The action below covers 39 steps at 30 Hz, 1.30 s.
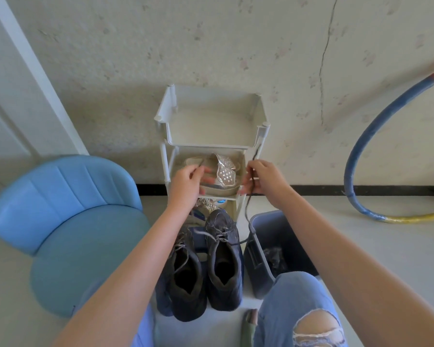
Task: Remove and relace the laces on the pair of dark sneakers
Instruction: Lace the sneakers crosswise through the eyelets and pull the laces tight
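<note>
**One lace lifted off the right sneaker**

Beside the blue chair, our left hand hangs before the white shelf rack. Its thumb is set against curled fingers, perhaps on a thin strand, but blur keeps us from telling. Below, on the floor, the pair stands side by side with toes toward the rack and heels toward us. The left sneaker is laced. From the right sneaker's upper eyelets the lace climbs up and rightward to our right hand, which pinches it between thumb and fingertips. Further right sit a grey bin and a hoop. We judge that the shoe lies below both hands, its long axis running away from us, so the coming pull goes upward. The right hand is nearer the strand.
</note>
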Motion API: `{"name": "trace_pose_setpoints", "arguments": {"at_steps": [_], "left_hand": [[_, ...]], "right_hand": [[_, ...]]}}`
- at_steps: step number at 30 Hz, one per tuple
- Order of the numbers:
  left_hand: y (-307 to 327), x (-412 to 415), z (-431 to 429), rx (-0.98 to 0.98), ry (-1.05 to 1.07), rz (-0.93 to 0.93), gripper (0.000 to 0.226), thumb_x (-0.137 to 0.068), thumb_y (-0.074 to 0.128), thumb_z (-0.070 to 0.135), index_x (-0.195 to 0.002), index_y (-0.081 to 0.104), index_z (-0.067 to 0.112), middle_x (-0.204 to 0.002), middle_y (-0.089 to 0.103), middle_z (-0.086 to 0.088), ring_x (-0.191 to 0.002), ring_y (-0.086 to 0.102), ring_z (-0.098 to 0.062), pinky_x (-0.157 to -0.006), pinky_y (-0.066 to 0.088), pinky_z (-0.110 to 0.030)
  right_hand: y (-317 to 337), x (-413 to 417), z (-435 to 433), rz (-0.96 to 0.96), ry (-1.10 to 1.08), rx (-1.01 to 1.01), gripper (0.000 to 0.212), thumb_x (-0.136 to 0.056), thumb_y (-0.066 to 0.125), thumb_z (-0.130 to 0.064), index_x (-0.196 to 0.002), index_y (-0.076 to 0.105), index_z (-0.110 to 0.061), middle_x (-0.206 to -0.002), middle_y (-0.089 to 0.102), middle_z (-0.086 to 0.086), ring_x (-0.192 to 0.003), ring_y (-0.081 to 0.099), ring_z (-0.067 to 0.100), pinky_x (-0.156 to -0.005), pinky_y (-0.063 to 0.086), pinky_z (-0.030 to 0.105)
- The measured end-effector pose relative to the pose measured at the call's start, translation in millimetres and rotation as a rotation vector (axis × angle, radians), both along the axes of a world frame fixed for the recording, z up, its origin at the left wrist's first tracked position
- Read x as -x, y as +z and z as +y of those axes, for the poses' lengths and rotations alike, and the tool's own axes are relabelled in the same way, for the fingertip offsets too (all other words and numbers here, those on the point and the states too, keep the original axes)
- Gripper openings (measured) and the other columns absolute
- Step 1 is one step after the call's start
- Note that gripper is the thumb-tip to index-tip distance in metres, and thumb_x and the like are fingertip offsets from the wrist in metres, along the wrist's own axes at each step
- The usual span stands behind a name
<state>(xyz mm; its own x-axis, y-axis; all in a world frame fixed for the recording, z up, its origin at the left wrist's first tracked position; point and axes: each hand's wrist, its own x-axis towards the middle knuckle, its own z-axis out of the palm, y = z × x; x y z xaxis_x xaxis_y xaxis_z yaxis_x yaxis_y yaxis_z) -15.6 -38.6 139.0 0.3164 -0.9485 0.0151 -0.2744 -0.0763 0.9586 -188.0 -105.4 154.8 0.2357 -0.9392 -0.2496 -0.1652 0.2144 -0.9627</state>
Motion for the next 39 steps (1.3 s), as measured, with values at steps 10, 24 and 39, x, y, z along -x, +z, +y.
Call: {"name": "trace_pose_setpoints", "arguments": {"at_steps": [10, 24, 39], "left_hand": [[-96, -21, 28, -0.617, -0.122, -0.392, 0.022, -0.096, 0.050, 0.026, -0.086, 0.068, 0.016, -0.048, 0.063, 0.003, -0.051, 0.055, -0.009, -0.053, 0.042, -0.024], [-143, 12, 14, -0.701, -0.341, -0.323, 0.022, -0.077, 0.073, 0.037, -0.080, 0.061, 0.019, -0.082, 0.063, 0.003, -0.085, 0.062, -0.018, -0.081, 0.049, -0.034], [-137, 5, 17, -0.728, -0.361, -0.284, 0.012, -0.086, 0.067, 0.026, -0.078, 0.068, 0.017, -0.088, 0.070, -0.003, -0.089, 0.065, -0.019, -0.079, 0.046, -0.030]], "right_hand": [[-110, 3, 20, 0.525, 0.376, -0.046, 0.008, -0.087, 0.067, -0.015, -0.086, 0.061, -0.010, -0.070, 0.056, -0.002, -0.057, 0.048, 0.006, -0.053, 0.039, 0.012], [-172, -12, 7, 0.565, 0.524, -0.004, 0.020, -0.084, 0.071, -0.013, -0.103, 0.070, -0.007, -0.101, 0.068, 0.008, -0.093, 0.058, 0.016, -0.088, 0.044, 0.027], [-177, -13, -3, 0.451, 0.496, -0.104, 0.022, -0.082, 0.068, -0.003, -0.102, 0.070, -0.013, -0.092, 0.065, -0.005, -0.079, 0.054, 0.001, -0.069, 0.038, 0.015]]}}
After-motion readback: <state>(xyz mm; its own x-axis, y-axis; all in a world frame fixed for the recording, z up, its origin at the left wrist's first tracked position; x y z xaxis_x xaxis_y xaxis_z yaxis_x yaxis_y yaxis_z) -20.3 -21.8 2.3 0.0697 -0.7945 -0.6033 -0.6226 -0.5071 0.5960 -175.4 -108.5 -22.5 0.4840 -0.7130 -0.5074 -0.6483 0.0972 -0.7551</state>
